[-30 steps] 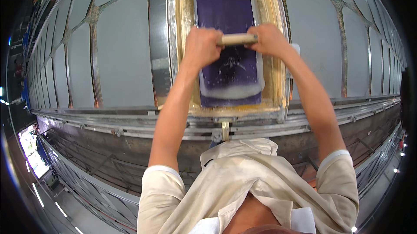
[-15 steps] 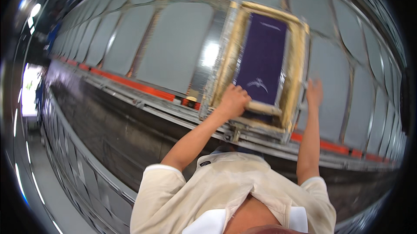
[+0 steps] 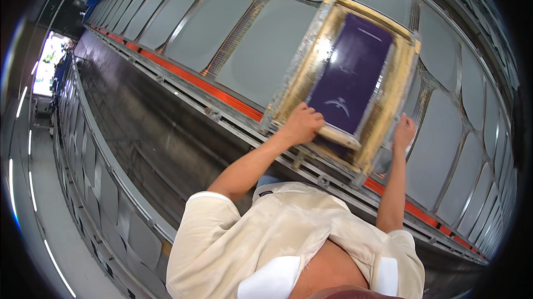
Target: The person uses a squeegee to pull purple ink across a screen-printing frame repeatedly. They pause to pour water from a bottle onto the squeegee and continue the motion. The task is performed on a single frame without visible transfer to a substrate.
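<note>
A screen-printing frame with a tape-covered, yellowish border lies tilted across a long table in front of me. Its mesh shows a dark purple panel with pale curved marks. At the near end of the panel, my left hand is closed round the left end of a squeegee, a pale bar lying across the screen. My right hand is closed just beside the frame's right edge. What it holds, if anything, I cannot make out.
Grey rounded panels lie in rows along the table, with mesh-like strips between them. A red strip and a metal rail run along the near edge. Another rack of grey panels stands on the left, beside a walkway.
The whole view has turned, and the frame now appears farther right and more tilted. My right hand, blurred with fingers raised before, is now closed and slightly lower. My left hand stays on the squeegee.
</note>
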Demonstrator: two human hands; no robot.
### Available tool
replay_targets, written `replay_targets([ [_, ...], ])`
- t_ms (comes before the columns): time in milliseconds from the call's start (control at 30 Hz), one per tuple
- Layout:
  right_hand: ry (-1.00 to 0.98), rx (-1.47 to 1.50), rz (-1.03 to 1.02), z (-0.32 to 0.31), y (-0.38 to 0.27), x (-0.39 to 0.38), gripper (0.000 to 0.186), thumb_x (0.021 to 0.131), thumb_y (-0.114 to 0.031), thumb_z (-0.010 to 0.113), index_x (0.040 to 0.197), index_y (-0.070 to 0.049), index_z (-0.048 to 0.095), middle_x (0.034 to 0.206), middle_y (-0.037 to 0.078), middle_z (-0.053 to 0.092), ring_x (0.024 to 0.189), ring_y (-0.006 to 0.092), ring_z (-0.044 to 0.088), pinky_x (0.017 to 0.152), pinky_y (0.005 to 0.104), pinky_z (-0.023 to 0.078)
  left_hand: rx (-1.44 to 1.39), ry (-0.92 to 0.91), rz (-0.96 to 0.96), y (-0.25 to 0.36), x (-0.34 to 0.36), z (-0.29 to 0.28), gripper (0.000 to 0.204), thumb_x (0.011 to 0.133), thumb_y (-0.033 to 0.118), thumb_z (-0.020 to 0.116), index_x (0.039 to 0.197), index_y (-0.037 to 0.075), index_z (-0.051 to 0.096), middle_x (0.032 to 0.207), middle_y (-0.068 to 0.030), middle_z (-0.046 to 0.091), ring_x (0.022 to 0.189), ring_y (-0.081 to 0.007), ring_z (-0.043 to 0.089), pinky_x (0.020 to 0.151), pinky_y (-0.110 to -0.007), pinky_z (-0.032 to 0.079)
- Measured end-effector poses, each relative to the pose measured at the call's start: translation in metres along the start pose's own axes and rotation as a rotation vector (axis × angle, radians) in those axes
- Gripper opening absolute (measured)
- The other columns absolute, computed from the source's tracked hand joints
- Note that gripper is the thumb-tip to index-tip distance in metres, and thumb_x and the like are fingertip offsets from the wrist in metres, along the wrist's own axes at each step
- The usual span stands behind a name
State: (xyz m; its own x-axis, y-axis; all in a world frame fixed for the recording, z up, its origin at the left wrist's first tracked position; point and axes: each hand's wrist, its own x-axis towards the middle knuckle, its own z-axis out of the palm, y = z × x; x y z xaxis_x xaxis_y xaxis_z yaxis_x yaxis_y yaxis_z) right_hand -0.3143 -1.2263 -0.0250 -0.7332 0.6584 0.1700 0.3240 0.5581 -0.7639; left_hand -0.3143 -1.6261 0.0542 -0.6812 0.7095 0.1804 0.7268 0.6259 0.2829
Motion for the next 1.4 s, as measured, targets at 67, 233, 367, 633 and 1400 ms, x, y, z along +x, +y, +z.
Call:
replay_targets([
  [67, -0.002, 0.128, 0.073, 0.062, -0.027, -0.025, 0.036, 0.097, -0.033, 0.065, 0.096, 0.002, 0.071, 0.086, 0.017, 0.071, 0.079, 0.0265, 0.064, 0.075, 0.0407, 0.048, 0.037, 0.039, 0.020, -0.052, -0.024, -0.021, 0.033, 0.063, 0.011, 0.080, 0.094, 0.015, 0.069, 0.098, 0.0031, 0.069, 0.092, -0.0191, 0.064, 0.087, -0.037, 0.042],
  [233, -0.047, 0.224, 0.153, 0.170, -0.148, -0.078, 0.035, 0.095, -0.035, 0.066, 0.095, 0.001, 0.070, 0.083, 0.018, 0.069, 0.076, 0.0292, 0.062, 0.074, 0.0408, 0.048, 0.071, 0.008, 0.012, -0.157, -0.100, -0.089, 0.041, 0.060, 0.011, 0.082, 0.099, 0.014, 0.070, 0.105, 0.0028, 0.071, 0.092, -0.0198, 0.064, 0.086, -0.038, 0.043],
  [367, -0.013, 0.204, 0.134, 0.210, -0.189, -0.101, 0.036, 0.094, -0.036, 0.066, 0.092, 0.000, 0.069, 0.082, 0.018, 0.068, 0.076, 0.0317, 0.063, 0.074, 0.0403, 0.049, 0.084, 0.013, 0.052, -0.211, -0.150, -0.101, 0.043, 0.058, 0.011, 0.081, 0.099, 0.015, 0.069, 0.100, 0.0031, 0.069, 0.086, -0.0197, 0.061, 0.080, -0.037, 0.042],
  [633, 0.006, 0.023, 0.177, 0.224, -0.188, -0.099, 0.034, 0.093, -0.037, 0.065, 0.094, -0.004, 0.071, 0.086, 0.018, 0.071, 0.078, 0.0336, 0.066, 0.074, 0.0414, 0.050, 0.078, 0.073, 0.121, -0.244, -0.146, -0.076, 0.039, 0.065, 0.002, 0.070, 0.102, 0.012, 0.069, 0.105, 0.0028, 0.071, 0.083, -0.0195, 0.061, 0.078, -0.037, 0.042],
  [1400, -0.746, -0.520, -0.517, 0.347, -0.354, 0.190, 0.049, 0.078, -0.039, 0.083, 0.110, -0.004, 0.074, 0.088, 0.019, 0.074, 0.091, 0.0368, 0.072, 0.085, 0.0445, 0.056, -0.014, -0.161, 0.042, -0.456, 0.315, -0.069, 0.029, 0.072, 0.026, 0.083, 0.096, 0.012, 0.077, 0.082, -0.0123, 0.073, 0.080, -0.0369, 0.069, 0.072, -0.047, 0.051],
])
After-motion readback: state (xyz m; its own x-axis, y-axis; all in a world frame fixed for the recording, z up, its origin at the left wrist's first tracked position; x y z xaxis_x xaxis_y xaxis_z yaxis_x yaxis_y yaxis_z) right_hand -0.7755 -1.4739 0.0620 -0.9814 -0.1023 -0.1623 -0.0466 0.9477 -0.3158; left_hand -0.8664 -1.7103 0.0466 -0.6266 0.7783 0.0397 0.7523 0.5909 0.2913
